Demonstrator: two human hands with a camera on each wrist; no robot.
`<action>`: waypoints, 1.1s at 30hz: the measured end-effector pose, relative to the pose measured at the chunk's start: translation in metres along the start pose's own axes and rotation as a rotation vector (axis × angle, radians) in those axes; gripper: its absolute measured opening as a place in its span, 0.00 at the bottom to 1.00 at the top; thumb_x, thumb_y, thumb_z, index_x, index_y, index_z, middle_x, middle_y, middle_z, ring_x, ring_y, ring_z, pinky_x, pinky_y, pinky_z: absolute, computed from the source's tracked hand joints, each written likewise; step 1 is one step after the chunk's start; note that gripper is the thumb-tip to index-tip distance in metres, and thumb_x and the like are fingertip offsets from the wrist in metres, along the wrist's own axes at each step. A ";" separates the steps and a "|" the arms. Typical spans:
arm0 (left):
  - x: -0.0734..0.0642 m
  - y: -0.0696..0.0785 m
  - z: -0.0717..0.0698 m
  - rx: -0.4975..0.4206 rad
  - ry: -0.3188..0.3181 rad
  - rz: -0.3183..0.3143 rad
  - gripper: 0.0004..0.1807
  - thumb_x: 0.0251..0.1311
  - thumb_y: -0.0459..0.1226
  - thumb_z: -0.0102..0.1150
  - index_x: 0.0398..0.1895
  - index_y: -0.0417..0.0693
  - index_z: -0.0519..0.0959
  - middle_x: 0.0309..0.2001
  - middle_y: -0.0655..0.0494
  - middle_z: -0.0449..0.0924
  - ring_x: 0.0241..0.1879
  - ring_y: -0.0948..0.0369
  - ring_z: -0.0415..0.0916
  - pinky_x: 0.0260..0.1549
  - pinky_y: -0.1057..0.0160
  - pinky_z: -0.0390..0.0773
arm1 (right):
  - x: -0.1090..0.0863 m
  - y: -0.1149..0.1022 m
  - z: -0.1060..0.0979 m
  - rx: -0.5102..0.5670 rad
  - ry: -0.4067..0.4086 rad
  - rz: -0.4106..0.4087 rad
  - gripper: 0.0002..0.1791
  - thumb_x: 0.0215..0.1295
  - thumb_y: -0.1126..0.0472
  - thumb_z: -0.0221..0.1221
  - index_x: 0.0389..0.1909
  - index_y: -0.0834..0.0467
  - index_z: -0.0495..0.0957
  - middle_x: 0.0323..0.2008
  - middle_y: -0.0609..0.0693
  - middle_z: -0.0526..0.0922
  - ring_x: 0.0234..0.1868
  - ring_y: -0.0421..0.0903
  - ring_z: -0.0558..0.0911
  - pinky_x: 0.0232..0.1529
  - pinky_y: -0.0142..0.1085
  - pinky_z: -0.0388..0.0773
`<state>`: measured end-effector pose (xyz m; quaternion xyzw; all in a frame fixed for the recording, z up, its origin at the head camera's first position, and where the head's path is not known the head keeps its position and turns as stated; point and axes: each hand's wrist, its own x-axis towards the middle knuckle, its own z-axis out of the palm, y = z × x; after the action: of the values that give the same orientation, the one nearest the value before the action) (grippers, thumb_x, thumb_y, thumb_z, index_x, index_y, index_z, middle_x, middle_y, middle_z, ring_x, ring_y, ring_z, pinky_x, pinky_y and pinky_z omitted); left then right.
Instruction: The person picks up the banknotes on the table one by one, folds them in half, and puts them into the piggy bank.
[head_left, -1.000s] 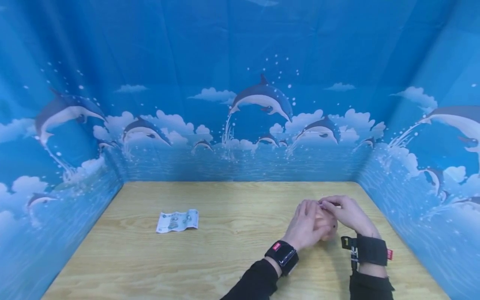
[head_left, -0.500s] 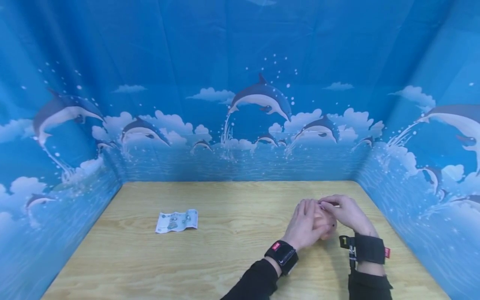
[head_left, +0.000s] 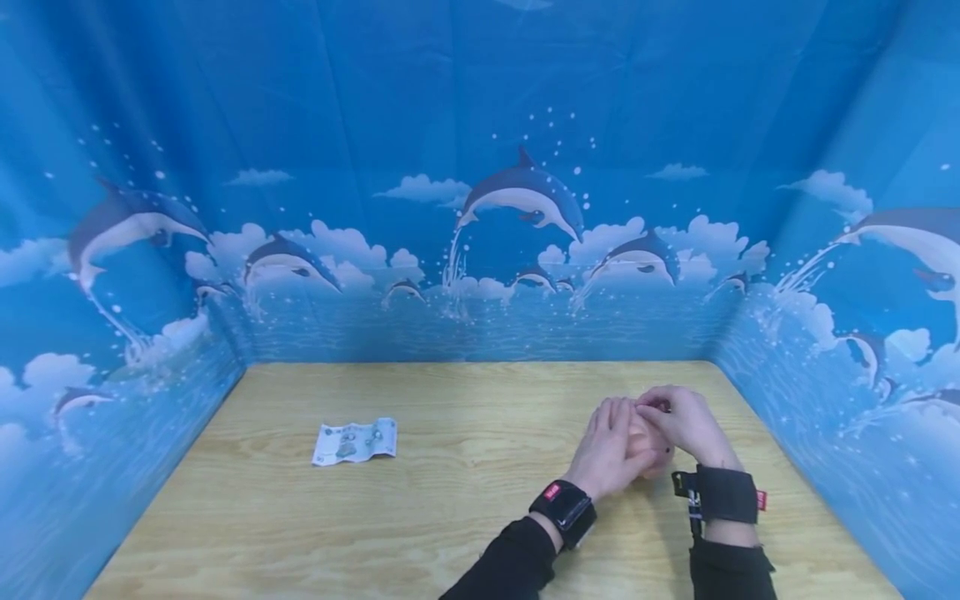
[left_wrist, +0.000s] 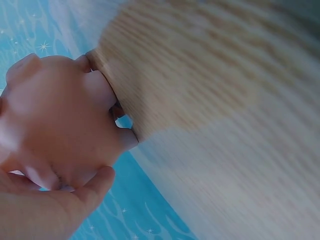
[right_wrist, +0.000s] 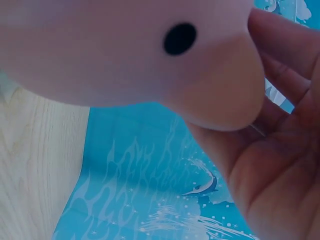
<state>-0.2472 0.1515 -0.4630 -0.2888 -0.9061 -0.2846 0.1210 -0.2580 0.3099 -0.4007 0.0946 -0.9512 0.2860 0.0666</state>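
Note:
A pink piggy bank (head_left: 656, 440) stands at the right of the wooden table, partly covered by both hands. My left hand (head_left: 602, 457) grips it from the left, fingers over its top and thumb along its near side. In the left wrist view its rounded body (left_wrist: 60, 115) and stubby feet show. My right hand (head_left: 692, 425) is bent over the top, thumb and index finger close together at the bank. A black eye (right_wrist: 180, 39) and a rounded protruding part (right_wrist: 225, 90) fill the right wrist view. The right fingertips are hidden, so I cannot tell what they pinch.
A creased banknote (head_left: 354, 442) lies flat on the table (head_left: 465, 517) at the left. Blue curtains (head_left: 375, 125) printed with dolphins and clouds enclose the back and both sides. Black straps (head_left: 566, 512) circle both wrists.
My right wrist has shifted slightly left and the right fingers have bent more. A small purplish bit seen earlier at those fingertips is now hidden. The left hand stays in place.

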 end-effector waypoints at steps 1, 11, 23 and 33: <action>0.000 0.000 0.000 0.001 0.005 0.006 0.43 0.62 0.56 0.58 0.73 0.46 0.55 0.66 0.50 0.63 0.67 0.57 0.63 0.70 0.64 0.64 | 0.000 0.000 0.000 -0.004 0.002 0.004 0.08 0.67 0.62 0.60 0.41 0.62 0.84 0.38 0.56 0.86 0.38 0.50 0.82 0.36 0.39 0.78; 0.000 0.000 0.001 -0.033 0.000 -0.003 0.40 0.63 0.57 0.57 0.71 0.49 0.57 0.65 0.52 0.63 0.66 0.58 0.63 0.69 0.65 0.65 | -0.001 0.003 -0.003 0.000 -0.042 0.050 0.08 0.66 0.59 0.62 0.38 0.60 0.86 0.38 0.55 0.87 0.39 0.48 0.82 0.35 0.37 0.78; 0.000 0.000 0.003 -0.098 -0.028 -0.053 0.45 0.62 0.59 0.57 0.76 0.52 0.51 0.71 0.50 0.59 0.71 0.56 0.59 0.69 0.62 0.65 | -0.005 0.002 -0.009 0.021 -0.014 0.015 0.15 0.73 0.56 0.54 0.47 0.61 0.84 0.45 0.59 0.86 0.48 0.58 0.83 0.48 0.51 0.80; -0.008 -0.009 -0.013 -0.102 -0.088 -0.109 0.45 0.65 0.65 0.46 0.78 0.54 0.49 0.75 0.42 0.53 0.75 0.48 0.53 0.69 0.50 0.65 | -0.005 -0.007 -0.003 -0.010 -0.066 -0.028 0.29 0.78 0.50 0.45 0.67 0.68 0.65 0.66 0.74 0.64 0.67 0.74 0.62 0.64 0.69 0.60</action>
<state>-0.2455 0.1343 -0.4598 -0.2573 -0.9092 -0.3234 0.0504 -0.2518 0.3064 -0.3955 0.1169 -0.9530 0.2768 0.0398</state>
